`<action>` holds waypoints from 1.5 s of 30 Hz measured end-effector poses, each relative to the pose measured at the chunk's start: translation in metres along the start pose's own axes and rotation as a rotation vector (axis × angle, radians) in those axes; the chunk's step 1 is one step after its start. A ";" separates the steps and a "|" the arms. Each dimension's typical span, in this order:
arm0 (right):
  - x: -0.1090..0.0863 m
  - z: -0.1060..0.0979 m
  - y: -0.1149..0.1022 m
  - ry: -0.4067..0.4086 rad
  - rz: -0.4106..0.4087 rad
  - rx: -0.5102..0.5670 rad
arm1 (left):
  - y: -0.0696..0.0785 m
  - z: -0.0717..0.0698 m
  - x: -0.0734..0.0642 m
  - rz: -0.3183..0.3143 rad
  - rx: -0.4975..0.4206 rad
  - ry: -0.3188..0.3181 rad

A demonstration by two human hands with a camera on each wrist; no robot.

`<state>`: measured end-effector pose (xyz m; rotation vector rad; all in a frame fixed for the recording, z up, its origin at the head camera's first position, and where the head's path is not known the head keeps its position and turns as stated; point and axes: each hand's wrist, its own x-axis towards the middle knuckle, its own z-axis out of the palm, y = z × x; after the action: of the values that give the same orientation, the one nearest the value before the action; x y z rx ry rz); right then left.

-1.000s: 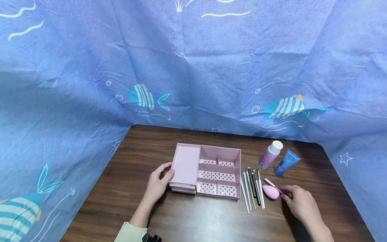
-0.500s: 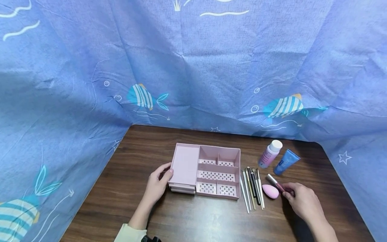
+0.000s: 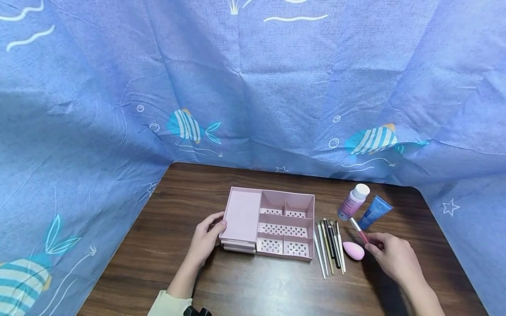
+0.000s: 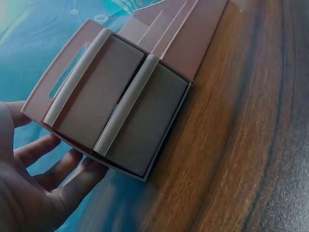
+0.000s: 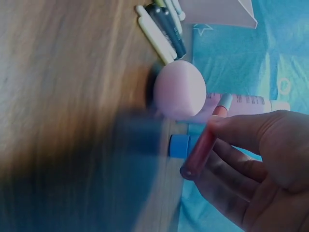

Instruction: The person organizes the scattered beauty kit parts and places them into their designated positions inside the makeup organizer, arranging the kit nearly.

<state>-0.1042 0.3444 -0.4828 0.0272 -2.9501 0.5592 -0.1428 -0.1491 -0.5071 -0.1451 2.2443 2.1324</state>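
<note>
In the head view my left hand (image 3: 207, 239) holds the left side of a pink desktop organizer (image 3: 242, 215), its thumb at the top edge. The left wrist view shows the fingers spread along the organizer's side, beside two drawers (image 4: 137, 113) with long handles. My right hand (image 3: 395, 256) pinches a lip gloss tube (image 3: 359, 231), red with a pale cap, between thumb and fingers. In the right wrist view the lip gloss is tilted just above the table. A pink makeup sponge (image 3: 353, 250) lies left of that hand.
Several makeup brushes (image 3: 330, 245) lie beside the organizer's right side. A pink bottle with a white cap (image 3: 353, 202) and a blue squeeze tube (image 3: 374, 212) stand behind the sponge. Blue fish-print cloth (image 3: 276, 101) surrounds the wooden table (image 3: 253, 285).
My right hand has raised the lip gloss and moved it slightly away from me, and its capped end now points more toward the bottle. The left hand stays on the organizer.
</note>
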 end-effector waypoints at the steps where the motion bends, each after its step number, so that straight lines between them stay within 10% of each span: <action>1: 0.001 0.000 -0.001 -0.003 0.001 0.010 | 0.000 0.000 0.000 -0.010 -0.007 -0.002; 25: 0.025 -0.008 -0.048 -0.027 0.047 0.389 | 0.001 0.001 0.004 -0.028 -0.041 -0.009; 45: 0.028 0.003 -0.082 -0.026 -0.004 0.468 | -0.004 0.001 -0.001 -0.021 -0.078 -0.003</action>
<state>-0.1283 0.2671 -0.4515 0.0887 -2.7692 1.2387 -0.1417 -0.1486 -0.5112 -0.1675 2.1493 2.2087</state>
